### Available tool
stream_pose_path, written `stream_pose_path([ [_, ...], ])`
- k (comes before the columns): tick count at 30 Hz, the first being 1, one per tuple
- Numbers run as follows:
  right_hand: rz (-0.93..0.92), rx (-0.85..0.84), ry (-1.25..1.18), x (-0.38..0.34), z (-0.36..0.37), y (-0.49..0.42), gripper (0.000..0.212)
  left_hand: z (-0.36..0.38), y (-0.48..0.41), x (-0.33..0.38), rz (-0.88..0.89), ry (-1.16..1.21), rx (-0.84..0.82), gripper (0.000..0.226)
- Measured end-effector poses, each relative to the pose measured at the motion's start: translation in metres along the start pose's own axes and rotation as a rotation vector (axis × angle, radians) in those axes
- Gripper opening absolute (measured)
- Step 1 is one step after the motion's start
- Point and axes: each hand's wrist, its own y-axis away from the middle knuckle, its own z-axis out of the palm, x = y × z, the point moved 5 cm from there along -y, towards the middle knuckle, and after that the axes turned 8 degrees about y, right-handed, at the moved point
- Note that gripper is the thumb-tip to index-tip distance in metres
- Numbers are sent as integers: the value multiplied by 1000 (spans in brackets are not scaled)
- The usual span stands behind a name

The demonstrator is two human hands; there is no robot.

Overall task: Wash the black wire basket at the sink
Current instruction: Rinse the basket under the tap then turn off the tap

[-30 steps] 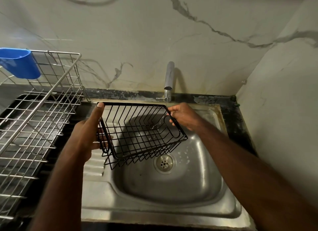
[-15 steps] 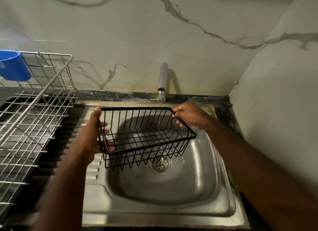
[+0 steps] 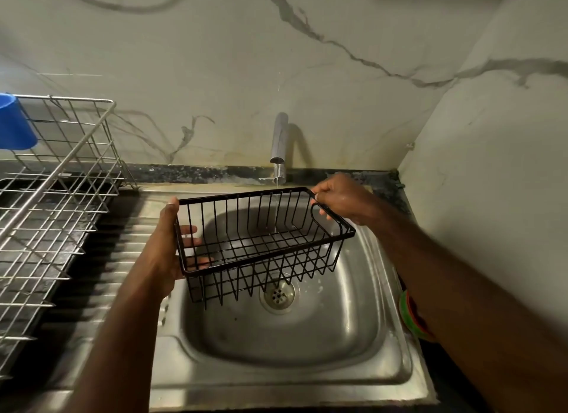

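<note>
The sink (image 3: pixel 276 391) has a wide steel front rim nearest the person. Its bowl behind is bare apart from the drain (image 3: pixel 278 294), so there is room to lower or tip things there. A green and orange thing (image 3: pixel 408 317), half hidden by the right forearm, sits on the right rim.

The basket (image 3: pixel 261 237) hangs level above the bowl, touching neither floor nor walls, with its left end over the ribbed draining board. The left hand (image 3: pixel 167 252) grasps that short end, thumb over the top wire and fingers showing through the bars. The right hand (image 3: pixel 341 197) is curled round the far right corner by the looped handle.

A thin stream of water (image 3: pixel 276 203) falls from the tap (image 3: pixel 279 145) through the right half of the basket. So the rinse seems under way, but only a few wires sit in the stream. No soap or sponge shows, and I cannot tell how clean the wires are. Likely left: pass the other sides under the water, shake it off and set it to dry.

The spout stands just behind the basket's far rim, so lifting has little clearance. The right wall is close to that arm. The dish rack (image 3: pixel 61 197) with its blue cup (image 3: pixel 13 126) stands left, apart from the hand.
</note>
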Motion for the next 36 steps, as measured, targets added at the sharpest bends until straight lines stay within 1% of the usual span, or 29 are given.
stream_pose_path([
  [2,-10,-10,2,-5,3,-2,22,-6,-2,-1,-25,-12,12,80],
  [7,-32,-43,12,-17,10,-8,25,-17,-3,2,-30,16,22,85],
  [18,-18,-1,0,-21,5,-12,27,-15,-4,-1,-52,43,34,83],
  [30,24,55,-55,-13,-7,-11,25,-2,-6,-4,-69,69,-11,82],
  [36,34,88,-62,-7,-17,-6,22,10,-10,-7,-57,80,-40,70],
])
